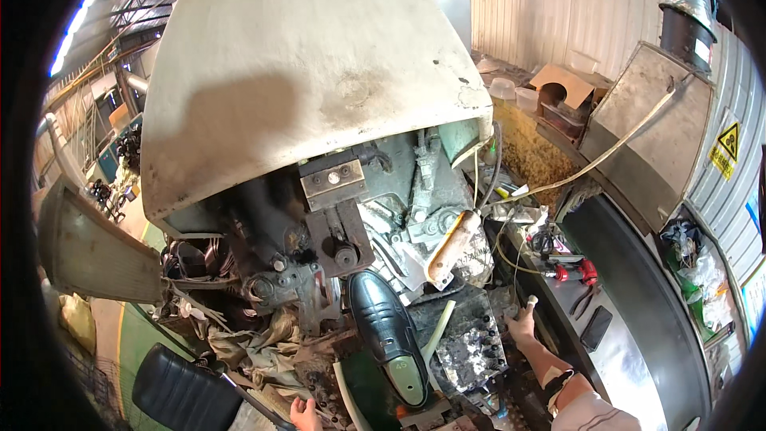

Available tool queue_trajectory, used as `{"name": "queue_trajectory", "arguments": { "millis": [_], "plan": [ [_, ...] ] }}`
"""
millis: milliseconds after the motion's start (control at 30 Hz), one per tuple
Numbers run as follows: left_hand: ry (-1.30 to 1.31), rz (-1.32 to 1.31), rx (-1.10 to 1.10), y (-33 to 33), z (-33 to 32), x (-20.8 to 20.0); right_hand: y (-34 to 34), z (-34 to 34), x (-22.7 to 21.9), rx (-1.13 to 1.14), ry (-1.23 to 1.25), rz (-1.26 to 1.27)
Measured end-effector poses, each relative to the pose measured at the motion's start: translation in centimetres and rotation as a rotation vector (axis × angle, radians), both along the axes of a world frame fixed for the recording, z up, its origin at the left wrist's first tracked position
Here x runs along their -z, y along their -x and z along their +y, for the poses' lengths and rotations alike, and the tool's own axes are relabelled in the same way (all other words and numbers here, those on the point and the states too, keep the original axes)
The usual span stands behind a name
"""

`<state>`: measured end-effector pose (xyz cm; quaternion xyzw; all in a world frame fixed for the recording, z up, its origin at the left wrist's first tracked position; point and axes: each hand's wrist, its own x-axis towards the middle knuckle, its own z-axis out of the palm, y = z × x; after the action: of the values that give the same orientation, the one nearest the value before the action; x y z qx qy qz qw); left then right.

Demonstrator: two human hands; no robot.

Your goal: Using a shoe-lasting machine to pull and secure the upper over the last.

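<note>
A black leather shoe (385,323) sits sole side up on a green last (408,373) in the middle of a large grimy machine (351,215). My right hand (522,324) reaches out to the right of the shoe and grips a small pale lever knob (531,300) beside a dirty button panel (471,347). Only part of my left hand (304,414) shows at the bottom edge, below and left of the shoe, near dirty rags (255,343); whether it holds anything is hidden.
A big cream hood (303,64) overhangs the machine. A worn wooden handle (452,247) sticks out above the shoe. To the right, a dark steel bench (630,303) carries red tools, pliers and a phone. A black padded seat (183,391) sits lower left.
</note>
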<state>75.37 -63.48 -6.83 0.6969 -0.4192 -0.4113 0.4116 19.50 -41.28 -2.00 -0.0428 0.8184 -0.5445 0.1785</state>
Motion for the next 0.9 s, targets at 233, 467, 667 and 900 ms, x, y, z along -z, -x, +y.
{"name": "queue_trajectory", "arguments": {
  "millis": [233,467,667,900],
  "plan": [
    [0.142,-0.349,0.275,-0.5,-4.5,-0.4,0.8,2.6,4.2,-0.119,0.006,-0.065],
    [0.056,-0.132,0.222,-4.3,1.2,2.1,3.1,14.2,6.4,0.155,-0.189,-0.210],
    [-0.459,-0.640,0.469,-1.1,12.5,5.5,1.2,16.1,6.1,0.169,-0.214,-0.390],
    [0.130,0.234,0.079,3.1,6.8,-4.8,-2.6,6.4,-7.8,-0.394,0.216,-0.166]
  ]
}}
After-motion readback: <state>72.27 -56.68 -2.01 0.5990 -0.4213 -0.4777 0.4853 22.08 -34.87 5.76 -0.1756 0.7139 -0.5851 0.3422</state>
